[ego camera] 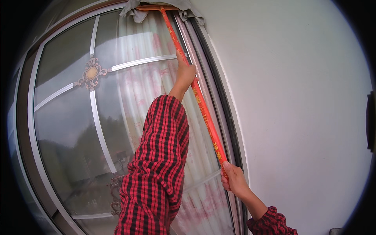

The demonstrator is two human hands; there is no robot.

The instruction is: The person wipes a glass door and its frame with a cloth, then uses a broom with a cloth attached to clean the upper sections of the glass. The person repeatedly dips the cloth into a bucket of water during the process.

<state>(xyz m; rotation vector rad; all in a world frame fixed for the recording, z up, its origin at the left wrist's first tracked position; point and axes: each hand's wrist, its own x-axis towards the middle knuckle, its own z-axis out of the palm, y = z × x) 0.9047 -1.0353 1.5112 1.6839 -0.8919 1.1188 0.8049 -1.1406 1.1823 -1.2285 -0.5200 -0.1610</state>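
Observation:
A long orange pole (204, 113) with yellow printed writing slants up across the window from lower right to top. My left hand (185, 72) grips it around its upper part, with the arm raised. Lower down, my right hand (234, 177) is closed around the pole's bottom end. At the top, the pole joins an orange crossbar head (147, 8), partly covered by a draped grey cloth (192, 13). The cloth lies at the upper corner of the window frame, and its far side is hidden. Behind the pole stands a glass window panel (73, 123) with light metal bars.
A pale wall (293, 102) runs along the right, beside the dark edge of the frame (226, 111). Behind the glass hangs a white and pink curtain (141, 85). A bronze-coloured ornament (91, 73) joins the bars at left; another ornament (116, 194) is partly behind my sleeve.

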